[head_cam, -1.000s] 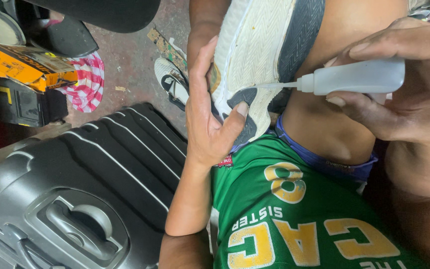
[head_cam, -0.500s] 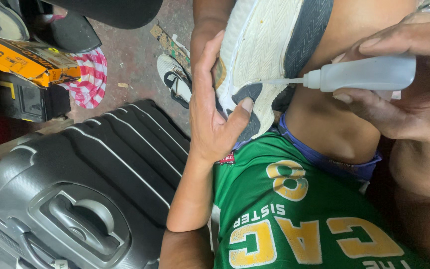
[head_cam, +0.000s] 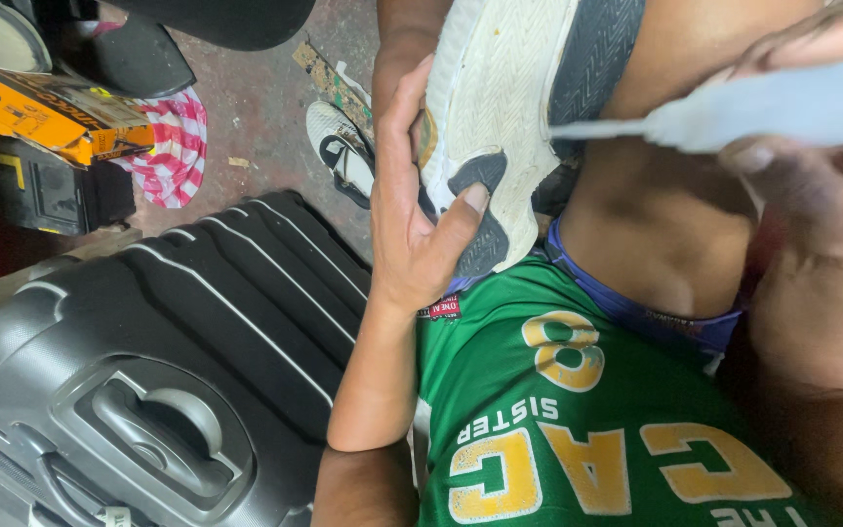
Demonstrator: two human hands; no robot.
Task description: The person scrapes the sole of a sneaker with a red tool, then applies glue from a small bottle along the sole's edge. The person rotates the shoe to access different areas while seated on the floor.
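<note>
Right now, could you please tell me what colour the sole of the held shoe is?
Off-white with dark grey patches, the shoe sole shows best in the head view.

Orange-yellow cardboard box (head_cam: 46, 112), top left, by dark case.

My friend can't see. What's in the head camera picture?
The left hand holds a white shoe sole-up while the right hand points a squeeze bottle with a thin nozzle at the sole. A dark suitcase lies to the left.
</note>
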